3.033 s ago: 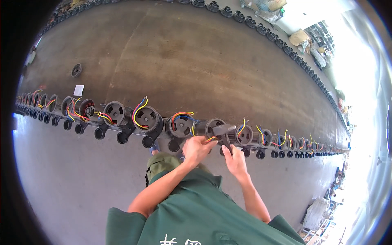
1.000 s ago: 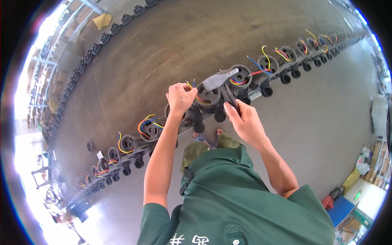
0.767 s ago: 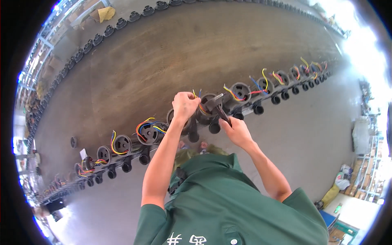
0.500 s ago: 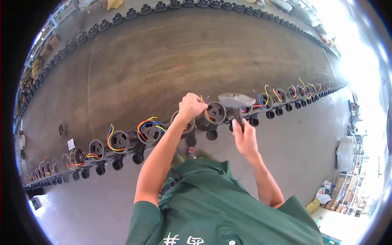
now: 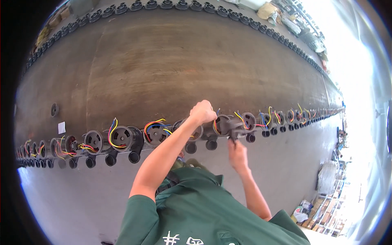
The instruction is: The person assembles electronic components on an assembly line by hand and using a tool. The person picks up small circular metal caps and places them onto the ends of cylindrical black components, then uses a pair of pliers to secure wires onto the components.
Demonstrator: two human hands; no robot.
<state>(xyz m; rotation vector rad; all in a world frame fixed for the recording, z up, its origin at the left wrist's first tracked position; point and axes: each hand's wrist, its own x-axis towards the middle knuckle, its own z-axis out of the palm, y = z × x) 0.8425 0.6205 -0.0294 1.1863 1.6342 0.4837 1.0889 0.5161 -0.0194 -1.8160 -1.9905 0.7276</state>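
A row of black round housings runs along the near table edge, each with a slotted end and coloured wires. My left hand (image 5: 203,111) is closed at the top left of one housing (image 5: 223,124), its fingers around that housing's coloured wires (image 5: 215,123). My right hand (image 5: 237,156) grips a hammer (image 5: 235,126) from below. The hammer head, smeared by motion, lies across the right side of this housing's end; whether it touches cannot be told. My left forearm partly hides a neighbouring housing (image 5: 197,133).
The wide brown table (image 5: 155,69) stretches away, with a second row of black parts (image 5: 166,4) along its far edge. A loose black ring (image 5: 54,110) and a white paper (image 5: 61,128) lie at left. Bags (image 5: 302,211) and stacked boxes (image 5: 322,212) stand at lower right.
The hammer has swung down and left from above the housing to its end, and my right hand has dropped with it. My left hand stays closed by the wires. The whole view has tilted.
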